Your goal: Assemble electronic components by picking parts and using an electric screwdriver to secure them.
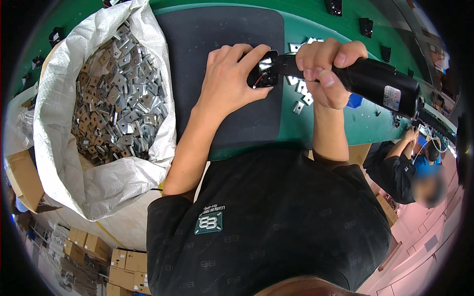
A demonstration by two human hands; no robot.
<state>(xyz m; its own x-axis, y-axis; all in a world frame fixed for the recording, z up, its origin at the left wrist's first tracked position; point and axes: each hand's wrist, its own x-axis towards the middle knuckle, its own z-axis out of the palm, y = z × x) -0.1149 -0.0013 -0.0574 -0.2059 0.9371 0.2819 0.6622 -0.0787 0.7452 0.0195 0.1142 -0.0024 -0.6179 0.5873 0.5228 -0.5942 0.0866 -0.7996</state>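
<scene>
your left hand (232,79) lies spread over the small black part (263,74) on the dark mat (217,34), fingers curled around its far edge and thumb along its near side, so the piece is pinned flat and cannot twist. a thin red wire shows at the corner of the part nearest your wrist, left free of your grip.

your right hand (323,69) is clenched around the black electric screwdriver (375,81), gripping near its nose. the tool lies almost level, its tip meeting the part's right side and its body running away to the right of the mat, with a cord trailing from its back end. holding it that close to the tip looks like a way to steady the point on a small target; whether the bit is seated i cannot tell, since your fingers cover it.

just off the mat's right edge, under and behind your right hand, a loose scatter of small metal brackets (302,96) sits on the green bench (345,128), close enough to pick from without letting go of the part. to the left of the mat, a white woven sack (59,123) stands open, rolled down at the rim and filled with many more of the same plates.

beyond the mat's right, a second person (400,167) in dark sleeves is bent over their own work. cardboard boxes (123,266) stack on the floor, below the sack.
</scene>
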